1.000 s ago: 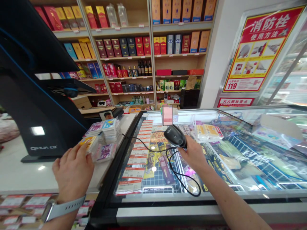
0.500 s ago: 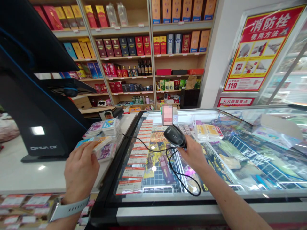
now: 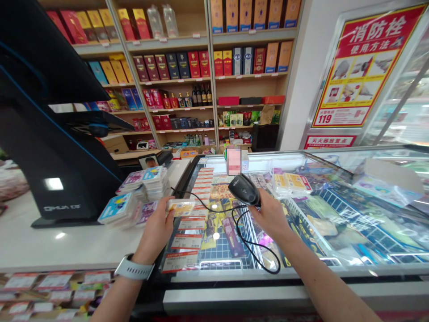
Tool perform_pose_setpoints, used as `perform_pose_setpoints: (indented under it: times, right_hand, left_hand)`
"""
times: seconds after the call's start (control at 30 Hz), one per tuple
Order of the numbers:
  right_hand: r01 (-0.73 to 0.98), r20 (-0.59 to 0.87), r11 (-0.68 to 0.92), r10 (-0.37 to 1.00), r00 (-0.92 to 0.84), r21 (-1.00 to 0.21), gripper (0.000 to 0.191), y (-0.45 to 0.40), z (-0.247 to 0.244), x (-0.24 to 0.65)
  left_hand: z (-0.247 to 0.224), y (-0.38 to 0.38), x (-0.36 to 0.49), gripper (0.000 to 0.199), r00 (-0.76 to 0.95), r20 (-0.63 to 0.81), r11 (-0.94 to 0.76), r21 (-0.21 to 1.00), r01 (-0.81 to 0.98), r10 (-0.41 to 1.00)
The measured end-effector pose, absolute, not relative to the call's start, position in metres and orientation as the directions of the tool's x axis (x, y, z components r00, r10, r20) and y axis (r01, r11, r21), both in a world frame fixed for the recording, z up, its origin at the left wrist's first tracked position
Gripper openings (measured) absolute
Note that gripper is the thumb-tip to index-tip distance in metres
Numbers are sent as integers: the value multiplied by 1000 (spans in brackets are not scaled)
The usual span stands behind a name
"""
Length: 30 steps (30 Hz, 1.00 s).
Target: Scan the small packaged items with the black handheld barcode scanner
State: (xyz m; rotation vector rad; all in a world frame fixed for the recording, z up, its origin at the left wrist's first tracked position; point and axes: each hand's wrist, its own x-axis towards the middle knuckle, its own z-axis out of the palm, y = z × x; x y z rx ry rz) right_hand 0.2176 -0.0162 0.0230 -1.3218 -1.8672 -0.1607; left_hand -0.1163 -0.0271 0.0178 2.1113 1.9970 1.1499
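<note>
Two bare forearms [image 3: 321, 277], one pale grey sport watch [image 3: 129, 267] just behind the left hand [image 3: 156, 230], wide strap [image 3: 142, 271] with row of small holes, light-coloured case

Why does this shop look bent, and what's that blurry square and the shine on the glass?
In the head view, the wide lens bows the wooden shelves and stretches the edges; pale glare washes over the freezer's glass lid; a pixelated patch hides whatever stands behind it; the handheld barcode scanner stays sharp.

A pixelated patch [image 3: 233, 161] hides one item, and the print on the held packet [image 3: 180, 207] is too small to read.
</note>
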Motion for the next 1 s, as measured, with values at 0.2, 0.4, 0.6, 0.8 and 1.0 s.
perform_pose_setpoints:
  times: [0.2,0.4,0.6,0.8,1.0]
  right_hand:
    - [826,684,448,721,-107,-342,20,-16,23,217]
    - [828,667,441,737,-113,-347,21,-16,23,218]
    - [829,653,437,748,-121,-348,19,-17,25,218]
    - [839,643,421,757,-115,-346,17,-17,24,218]
    - [831,621,423,774,-125,-360,17,-17,24,216]
  left_hand:
    - [22,-5,-96,43,44,431,-262,460,848,901]
    - [25,17,-70,50,121,451,-311,376,873,884]
    - [20,30,-56,54,90,441,-304,446,842,893]
    - [8,24,-56,54,56,427,-286,496,820,903]
    - [1,20,-61,82,152,380,-373,617,693,912]
